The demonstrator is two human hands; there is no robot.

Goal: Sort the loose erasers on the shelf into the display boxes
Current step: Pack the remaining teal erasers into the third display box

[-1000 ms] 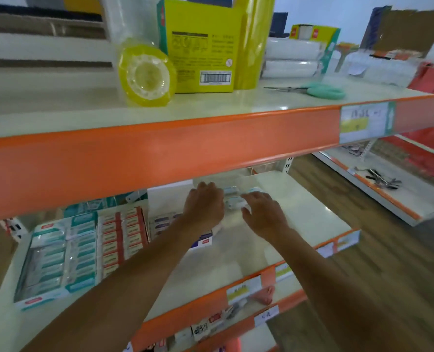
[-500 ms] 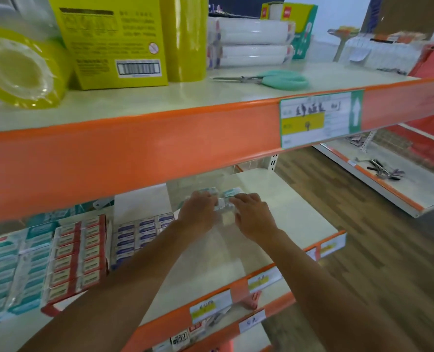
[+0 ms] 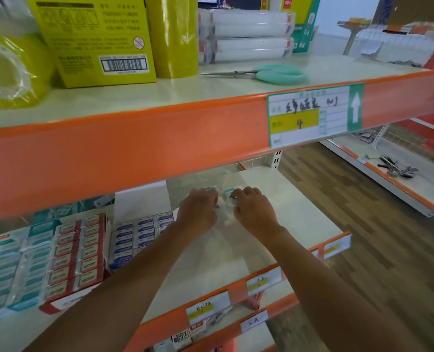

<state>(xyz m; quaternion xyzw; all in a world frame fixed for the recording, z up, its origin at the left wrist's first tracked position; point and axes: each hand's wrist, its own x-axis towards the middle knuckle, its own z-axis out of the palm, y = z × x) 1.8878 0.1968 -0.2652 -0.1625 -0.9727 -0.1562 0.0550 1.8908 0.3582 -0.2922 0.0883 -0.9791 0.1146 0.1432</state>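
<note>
loose erasers sit between both hands, boxes off to the left

head view: both hands are reached in under the orange upper shelf edge [image 3: 134, 148], onto the pale shelf [image 3: 294, 219] below it. the left hand [image 3: 198, 212] and right hand [image 3: 255, 212] are close together, nearly touching, knuckles up. the loose erasers [image 3: 226, 199] lie right between the fingertips, toward the back of the shelf, and only a small white and teal bit shows. the right hand has its fingers curled round that bit and looks clamped on it. the left hand's fingertips are bent over the same spot, but they hide the contact, so i cannot tell if it grips or just touches. the long axis of the erasers is too covered to read.

key relation: the display boxes [image 3: 76, 252] stand in a row on the same shelf, all to the left of the hands. the blue box [image 3: 139, 235] is nearest, just beside the left wrist. the red and teal ones are further left. so the left hand is the nearer one for any drop, and the carry looks like a short sideways move left and a bit toward the person. the teal sleeve suggests the far teal box [image 3: 7, 262], though that is a guess. low clearance under the upper shelf edge could cramp a lift.
</note>
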